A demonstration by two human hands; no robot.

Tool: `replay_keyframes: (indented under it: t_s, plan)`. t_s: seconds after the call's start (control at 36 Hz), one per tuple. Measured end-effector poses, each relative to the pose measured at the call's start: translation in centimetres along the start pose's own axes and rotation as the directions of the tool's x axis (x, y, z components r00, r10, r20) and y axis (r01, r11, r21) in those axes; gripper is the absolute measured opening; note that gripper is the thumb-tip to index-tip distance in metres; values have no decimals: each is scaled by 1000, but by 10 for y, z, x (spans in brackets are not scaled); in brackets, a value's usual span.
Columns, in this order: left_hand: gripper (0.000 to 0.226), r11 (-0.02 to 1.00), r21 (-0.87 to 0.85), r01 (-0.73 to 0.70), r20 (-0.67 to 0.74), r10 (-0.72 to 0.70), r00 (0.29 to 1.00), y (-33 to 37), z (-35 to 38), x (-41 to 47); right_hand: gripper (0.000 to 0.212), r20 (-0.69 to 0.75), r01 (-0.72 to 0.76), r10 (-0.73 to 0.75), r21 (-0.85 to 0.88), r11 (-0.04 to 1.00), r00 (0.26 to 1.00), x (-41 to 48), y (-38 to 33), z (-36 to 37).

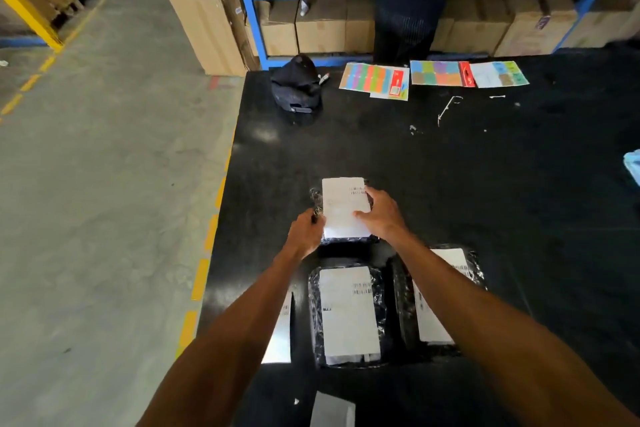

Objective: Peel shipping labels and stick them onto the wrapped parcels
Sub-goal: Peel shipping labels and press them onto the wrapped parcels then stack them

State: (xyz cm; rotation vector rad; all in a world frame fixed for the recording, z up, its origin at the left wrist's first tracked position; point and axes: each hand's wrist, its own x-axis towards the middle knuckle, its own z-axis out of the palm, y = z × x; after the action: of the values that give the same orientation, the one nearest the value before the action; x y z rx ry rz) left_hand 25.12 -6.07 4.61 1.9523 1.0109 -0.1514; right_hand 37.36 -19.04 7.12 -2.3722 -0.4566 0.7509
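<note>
The white label (344, 208) lies on the far parcel (316, 196) on the black table (450, 166), its long axis running away from the person, squarely between the two hands. The left hand (306, 230) has its fingers curled at the parcel's near-left edge, seemingly gripping the wrap to steady it. The right hand (382, 213) rests flat with fingers spread on the label's right side, holding nothing. Smoothing likely falls to the right hand, stroking along that axis, the left bracing
</note>
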Motion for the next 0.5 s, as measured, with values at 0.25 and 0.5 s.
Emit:
replay_keyframes:
  t_s: [0.25,0.5]
  plan:
    - [34,997,-19,71,20,-70,997,-5,25,30,79,48,-74,74,11,997,996,40,20,22]
    - [46,999,-9,36,30,-36,999,-15,31,36,80,110,-25,33,-72,997,993,42,25,31]
